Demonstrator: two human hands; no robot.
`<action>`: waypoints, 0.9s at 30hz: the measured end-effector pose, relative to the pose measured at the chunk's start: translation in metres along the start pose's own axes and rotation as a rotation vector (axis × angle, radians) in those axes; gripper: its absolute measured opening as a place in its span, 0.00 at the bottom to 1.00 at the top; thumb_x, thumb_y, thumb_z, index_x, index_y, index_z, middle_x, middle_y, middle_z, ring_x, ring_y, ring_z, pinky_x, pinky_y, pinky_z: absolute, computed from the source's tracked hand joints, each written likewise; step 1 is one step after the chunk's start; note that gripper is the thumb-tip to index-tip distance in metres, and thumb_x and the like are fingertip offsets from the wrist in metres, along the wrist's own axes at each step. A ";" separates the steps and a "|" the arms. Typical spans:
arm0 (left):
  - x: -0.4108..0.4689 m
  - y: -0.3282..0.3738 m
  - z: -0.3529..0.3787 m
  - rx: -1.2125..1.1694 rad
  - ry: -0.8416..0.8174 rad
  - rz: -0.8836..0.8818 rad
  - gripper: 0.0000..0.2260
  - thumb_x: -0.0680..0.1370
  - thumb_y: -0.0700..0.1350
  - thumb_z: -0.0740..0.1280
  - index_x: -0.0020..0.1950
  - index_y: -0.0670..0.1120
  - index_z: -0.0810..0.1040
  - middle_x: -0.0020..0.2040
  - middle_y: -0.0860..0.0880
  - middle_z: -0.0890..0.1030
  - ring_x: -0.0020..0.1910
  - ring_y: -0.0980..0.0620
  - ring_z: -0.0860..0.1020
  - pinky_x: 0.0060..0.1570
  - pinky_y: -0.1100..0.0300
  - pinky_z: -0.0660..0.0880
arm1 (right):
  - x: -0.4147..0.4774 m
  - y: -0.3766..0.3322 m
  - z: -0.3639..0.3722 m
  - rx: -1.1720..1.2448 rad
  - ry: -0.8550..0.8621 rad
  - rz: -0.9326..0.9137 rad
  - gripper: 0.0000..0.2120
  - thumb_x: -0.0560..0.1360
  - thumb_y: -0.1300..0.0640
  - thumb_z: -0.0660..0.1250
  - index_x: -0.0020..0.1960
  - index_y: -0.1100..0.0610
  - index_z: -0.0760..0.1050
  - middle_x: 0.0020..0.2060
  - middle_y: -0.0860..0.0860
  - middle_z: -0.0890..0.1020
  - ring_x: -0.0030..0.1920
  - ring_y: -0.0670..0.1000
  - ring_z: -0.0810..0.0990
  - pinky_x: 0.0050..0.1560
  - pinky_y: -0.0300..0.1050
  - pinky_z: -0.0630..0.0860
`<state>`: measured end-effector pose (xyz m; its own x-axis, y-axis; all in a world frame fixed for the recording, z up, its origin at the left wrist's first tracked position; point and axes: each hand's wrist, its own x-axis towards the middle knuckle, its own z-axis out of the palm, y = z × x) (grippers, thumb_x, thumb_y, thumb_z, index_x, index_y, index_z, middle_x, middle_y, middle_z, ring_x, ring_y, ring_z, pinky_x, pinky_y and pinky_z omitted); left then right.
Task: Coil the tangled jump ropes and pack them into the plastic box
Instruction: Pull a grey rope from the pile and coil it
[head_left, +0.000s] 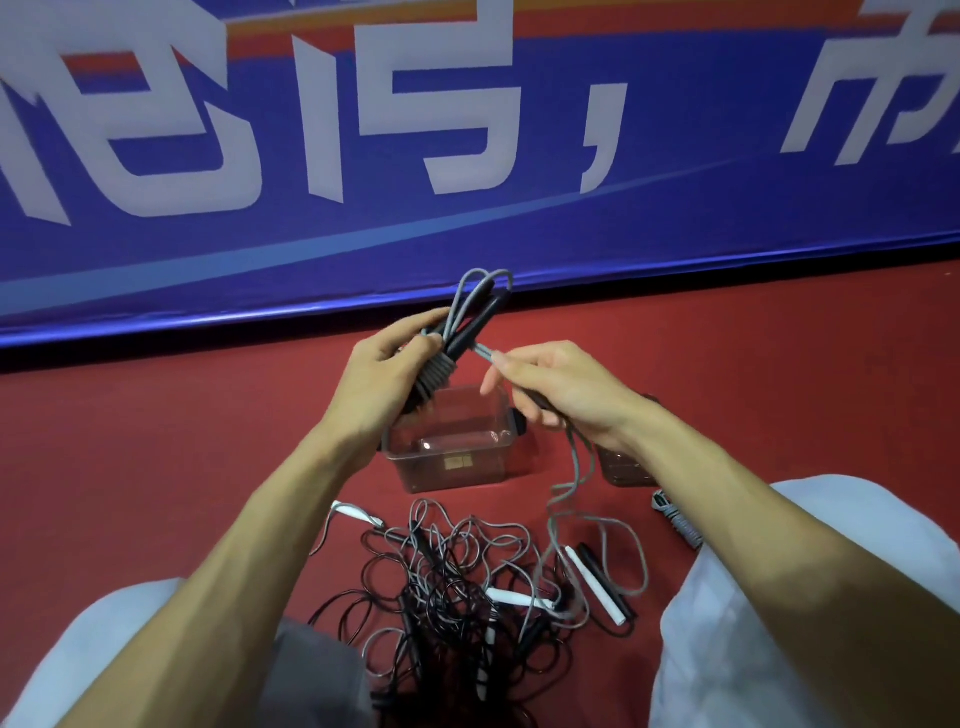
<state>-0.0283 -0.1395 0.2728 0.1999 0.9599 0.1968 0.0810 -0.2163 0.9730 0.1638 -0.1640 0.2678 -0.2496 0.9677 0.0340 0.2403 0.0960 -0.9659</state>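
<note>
Fingers of the left hand (384, 374) are clenching round a coiled grey jump rope with black handles (441, 364), above a clear rectangular plastic box (483, 467) sitting on the red floor (156, 467); tangled black and grey ropes (457, 587) are lying nearer the person, and the right hand (561, 395) is pinching the coil's loose grey cord.

The long blue banner (675, 218) at twelve o'clock bore large white Chinese characters and a comma, cropped at the top. The small label (460, 464) on the clear plastic box (488, 431) was illegible.
</note>
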 end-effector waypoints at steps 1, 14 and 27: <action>0.001 -0.001 0.001 0.042 0.014 0.007 0.12 0.81 0.40 0.62 0.62 0.49 0.80 0.39 0.48 0.81 0.25 0.59 0.75 0.23 0.71 0.65 | -0.001 0.000 -0.001 -0.010 -0.003 0.008 0.15 0.81 0.50 0.61 0.47 0.59 0.81 0.22 0.50 0.70 0.22 0.46 0.65 0.23 0.36 0.62; 0.008 -0.020 -0.005 0.622 0.089 0.015 0.11 0.78 0.49 0.69 0.53 0.46 0.70 0.40 0.46 0.80 0.35 0.47 0.78 0.32 0.57 0.69 | -0.003 0.010 -0.005 -0.332 -0.233 0.236 0.07 0.78 0.63 0.67 0.56 0.62 0.74 0.36 0.56 0.76 0.29 0.47 0.76 0.34 0.43 0.78; 0.003 -0.033 -0.003 1.055 -0.374 0.006 0.17 0.73 0.50 0.74 0.53 0.47 0.69 0.49 0.44 0.81 0.43 0.42 0.77 0.41 0.51 0.74 | -0.007 0.006 -0.005 -0.969 -0.050 -0.394 0.09 0.79 0.56 0.64 0.56 0.49 0.80 0.45 0.45 0.80 0.48 0.48 0.77 0.44 0.47 0.74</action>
<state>-0.0331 -0.1288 0.2419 0.4700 0.8825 -0.0202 0.8311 -0.4347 0.3470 0.1721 -0.1689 0.2632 -0.5066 0.8189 0.2696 0.7769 0.5692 -0.2690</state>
